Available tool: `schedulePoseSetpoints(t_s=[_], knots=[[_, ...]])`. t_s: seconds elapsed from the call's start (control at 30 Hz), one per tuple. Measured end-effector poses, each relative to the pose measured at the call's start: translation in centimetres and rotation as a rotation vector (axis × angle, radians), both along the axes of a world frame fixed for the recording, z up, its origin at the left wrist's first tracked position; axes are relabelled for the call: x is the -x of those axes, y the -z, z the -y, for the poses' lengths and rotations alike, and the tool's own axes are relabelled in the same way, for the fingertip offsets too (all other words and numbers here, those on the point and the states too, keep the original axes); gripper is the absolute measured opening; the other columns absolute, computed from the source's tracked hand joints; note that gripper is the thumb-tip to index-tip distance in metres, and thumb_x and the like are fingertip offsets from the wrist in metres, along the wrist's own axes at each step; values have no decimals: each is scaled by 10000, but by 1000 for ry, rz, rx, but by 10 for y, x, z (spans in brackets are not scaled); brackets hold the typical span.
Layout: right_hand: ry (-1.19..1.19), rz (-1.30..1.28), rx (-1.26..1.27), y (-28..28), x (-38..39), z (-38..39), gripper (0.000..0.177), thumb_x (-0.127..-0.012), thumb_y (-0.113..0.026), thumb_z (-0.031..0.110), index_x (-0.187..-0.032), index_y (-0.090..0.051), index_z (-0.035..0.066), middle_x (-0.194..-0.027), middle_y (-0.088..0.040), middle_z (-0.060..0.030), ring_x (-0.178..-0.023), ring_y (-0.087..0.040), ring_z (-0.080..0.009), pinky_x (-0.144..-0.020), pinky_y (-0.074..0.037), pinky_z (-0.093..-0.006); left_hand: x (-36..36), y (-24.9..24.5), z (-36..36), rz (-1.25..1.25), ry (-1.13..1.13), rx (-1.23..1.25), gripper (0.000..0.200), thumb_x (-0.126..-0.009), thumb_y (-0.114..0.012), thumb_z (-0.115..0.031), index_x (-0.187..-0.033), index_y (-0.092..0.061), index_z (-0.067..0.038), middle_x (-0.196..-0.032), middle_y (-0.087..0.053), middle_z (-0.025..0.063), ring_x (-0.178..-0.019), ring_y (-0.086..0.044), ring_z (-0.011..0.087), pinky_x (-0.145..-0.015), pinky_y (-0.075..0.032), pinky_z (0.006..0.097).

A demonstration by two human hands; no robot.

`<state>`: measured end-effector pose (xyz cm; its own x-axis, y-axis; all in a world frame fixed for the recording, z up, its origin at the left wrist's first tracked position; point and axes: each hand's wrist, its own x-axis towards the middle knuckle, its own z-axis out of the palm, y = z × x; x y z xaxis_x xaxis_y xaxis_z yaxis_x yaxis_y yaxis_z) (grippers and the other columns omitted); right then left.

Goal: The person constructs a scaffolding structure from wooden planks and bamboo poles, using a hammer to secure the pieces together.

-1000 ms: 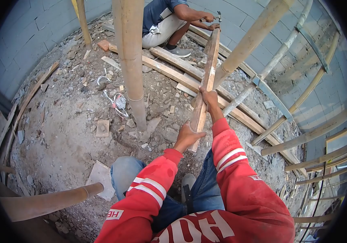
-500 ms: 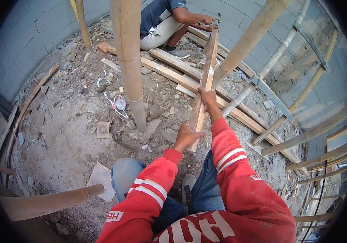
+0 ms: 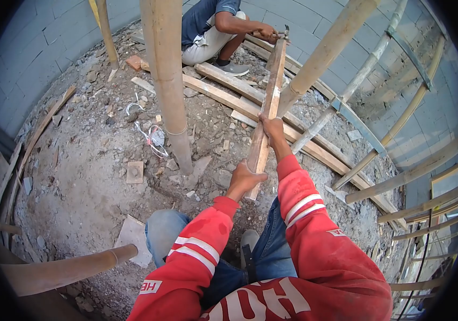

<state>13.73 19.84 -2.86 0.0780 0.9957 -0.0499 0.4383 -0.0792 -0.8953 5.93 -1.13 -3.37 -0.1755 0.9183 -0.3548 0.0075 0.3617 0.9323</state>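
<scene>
A long wooden beam (image 3: pixel 273 88) runs from near my knees toward a co-worker (image 3: pixel 223 27) crouching at the wall. My left hand (image 3: pixel 246 179) grips its near end, thumb across the top. Farther along, my right hand (image 3: pixel 274 130) is closed around the same beam. At the far end the co-worker holds a hammer (image 3: pixel 286 33), its head right by the beam's tip; the co-worker's other hand is mostly hidden there.
Bamboo poles (image 3: pixel 167 85) stand close on the left, and another pole (image 3: pixel 330 48) slants beyond the beam. Loose planks (image 3: pixel 223 99) lie across the rubble floor. A cut bamboo pole (image 3: pixel 74 270) juts in at lower left. Block wall (image 3: pixel 20 59) surrounds the area.
The co-worker's hammer has come down from above onto the beam's far end. My hands keep their grip on the beam, almost unmoved.
</scene>
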Motion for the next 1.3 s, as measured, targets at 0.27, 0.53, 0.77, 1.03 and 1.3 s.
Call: schedulePoseSetpoints(t_s=[0.27,0.53,0.77,1.03,1.3], knots=[[48,52,-145,18,3,-6,475,-856,-797,292,-1068,-655,-109,-918,-700,-149,-765,-643,-231,-706,-510,-390,2,-1,2,-54,-11,-9,872,-602,-907,-309,-1290,-545,86,-1158,-686,265,-1069,-695,349,-941,-534,381],[-44,-55,-57,-5,1,4,824,-825,-800,270,-1465,-360,-5,-1198,-672,-251,-1076,-671,-369,-946,-506,-414,3,-17,6,-21,-3,-9,824,-627,-889,-229,-1288,-541,119,-1095,-709,215,-978,-715,266,-874,-559,350],[-56,-112,-39,-9,3,7,730,-832,-792,249,-1417,-433,-1,-1188,-682,-230,-1040,-682,-339,-921,-517,-411,4,-17,5,-39,-4,0,821,-625,-888,-234,-1281,-544,120,-1084,-712,217,-964,-719,271,-857,-566,351],[-70,-168,-65,-12,4,10,633,-846,-788,267,-1348,-525,-13,-1165,-698,-203,-1018,-688,-322,-893,-519,-403,2,-13,6,-101,-52,-18,862,-602,-890,-303,-1287,-542,87,-1146,-684,277,-1062,-694,369,-928,-541,395],[-44,-102,-53,-2,4,2,462,-901,-745,163,-1264,-526,-21,-1043,-675,-128,-877,-632,-229,-799,-524,-382,0,2,-1,-80,-28,-17,822,-621,-897,-241,-1278,-552,112,-1065,-720,214,-926,-728,273,-822,-574,350]])
